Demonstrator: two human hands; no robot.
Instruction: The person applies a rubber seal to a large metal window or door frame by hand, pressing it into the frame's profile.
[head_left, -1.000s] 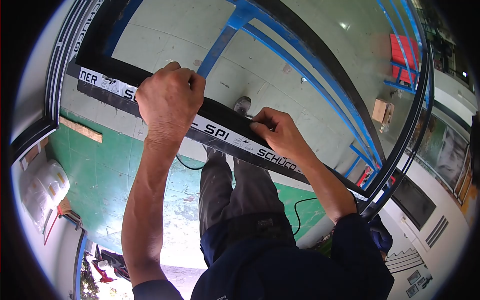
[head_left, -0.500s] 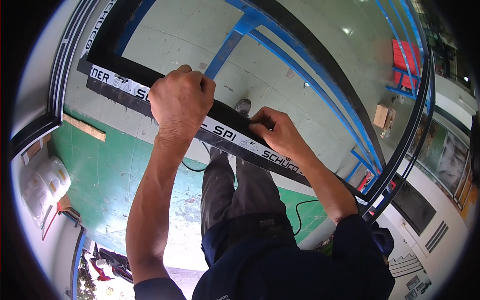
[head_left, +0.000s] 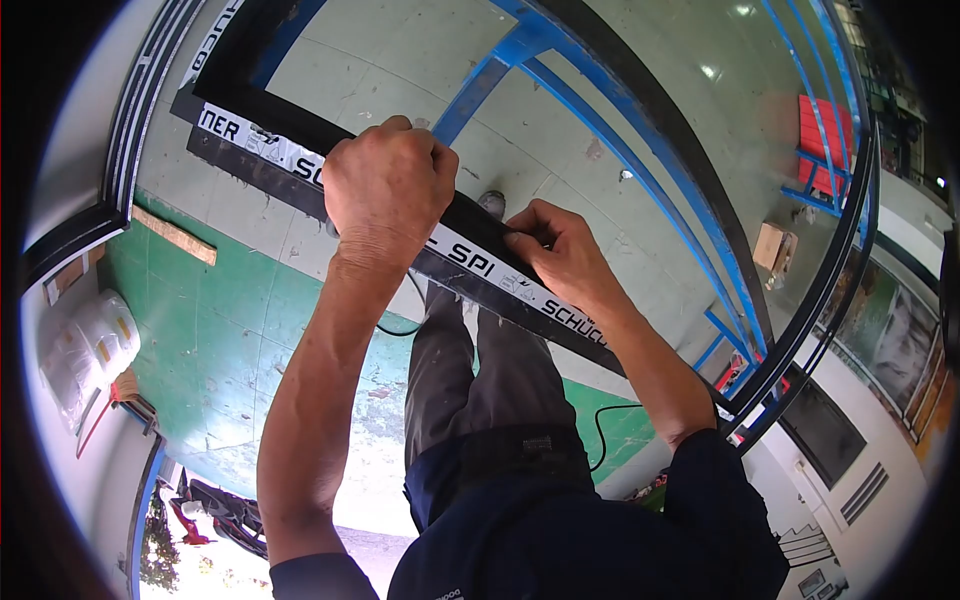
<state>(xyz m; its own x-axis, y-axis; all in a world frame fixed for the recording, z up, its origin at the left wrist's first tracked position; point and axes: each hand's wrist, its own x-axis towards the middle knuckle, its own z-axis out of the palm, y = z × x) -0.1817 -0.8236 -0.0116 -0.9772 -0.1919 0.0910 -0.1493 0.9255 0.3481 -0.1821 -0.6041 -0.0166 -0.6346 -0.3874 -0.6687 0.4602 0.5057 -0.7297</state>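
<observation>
A black window or door frame (head_left: pixel 300 128) lies across in front of me, with printed white film reading SCHÜCO and SPI (head_left: pixel 462 255) along its near bar. My left hand (head_left: pixel 392 185) is closed over this bar, knuckles up, its fingertips hidden on the far side. Just to the right, my right hand (head_left: pixel 565 255) has its thumb and bent fingers closed at the bar's inner black edge. Whether a thin black strip lies under the fingers I cannot make out.
Blue metal supports (head_left: pixel 470 95) stand beneath the frame. A black cable (head_left: pixel 600 440) hangs near my legs. A wooden strip (head_left: pixel 175 235) and a wrapped white bundle (head_left: pixel 100 340) are at the left. At the right are a red object (head_left: pixel 822 140) and a cardboard box (head_left: pixel 772 247).
The view has shifted slightly, so the frame appears further right. My right hand has come a little closer to my left hand along the bar. My left hand stays at the same spot.
</observation>
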